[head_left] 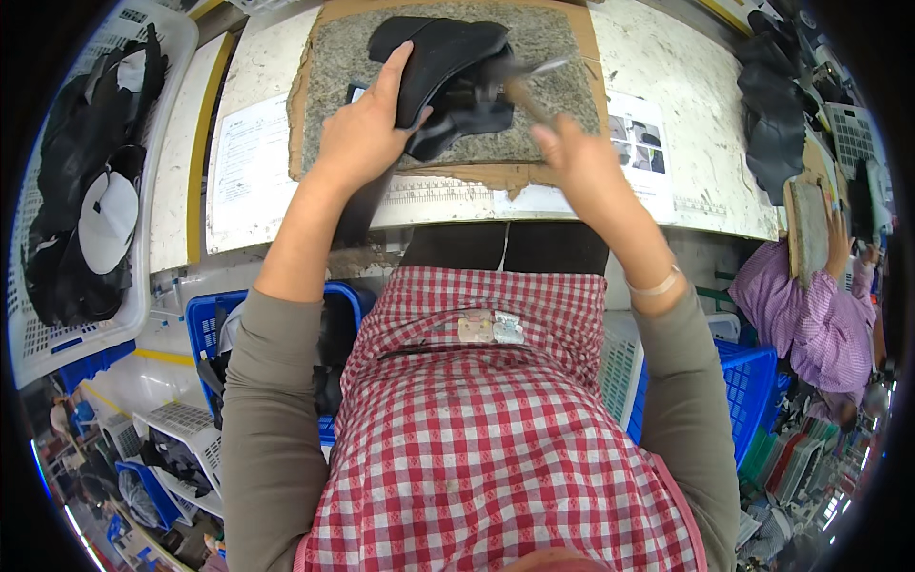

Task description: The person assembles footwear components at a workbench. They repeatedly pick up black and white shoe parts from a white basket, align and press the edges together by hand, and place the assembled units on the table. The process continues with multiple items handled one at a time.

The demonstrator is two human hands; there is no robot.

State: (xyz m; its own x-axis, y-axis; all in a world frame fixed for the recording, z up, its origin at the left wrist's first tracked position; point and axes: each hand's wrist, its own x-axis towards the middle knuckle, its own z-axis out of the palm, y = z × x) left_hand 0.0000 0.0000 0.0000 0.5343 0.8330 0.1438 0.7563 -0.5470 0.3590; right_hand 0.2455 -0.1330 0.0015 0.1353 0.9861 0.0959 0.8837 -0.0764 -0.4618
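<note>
A black leather shoe upper (438, 52) lies folded and bent on a grey, rough-faced slab (334, 57). My left hand (367, 133) grips its near left side, index finger stretched along the leather and thumb at its lower edge. In my right hand (583, 162) is a hammer (530, 103), held by its wooden handle. Motion smears the hammer's head, which is over the right part of the upper. Whether it touches the leather I cannot tell. A dark strip (362, 208) hangs from below my left hand over the table's front edge.
Brown cardboard (519, 176) lies under the slab on the white table (705, 124). Printed sheets (250, 162) flank it. A white basket (167, 124) of black pieces stands left; blue baskets (753, 381) are below. More black leather (770, 114) lies right, near a co-worker's purple checked sleeve (829, 324).
</note>
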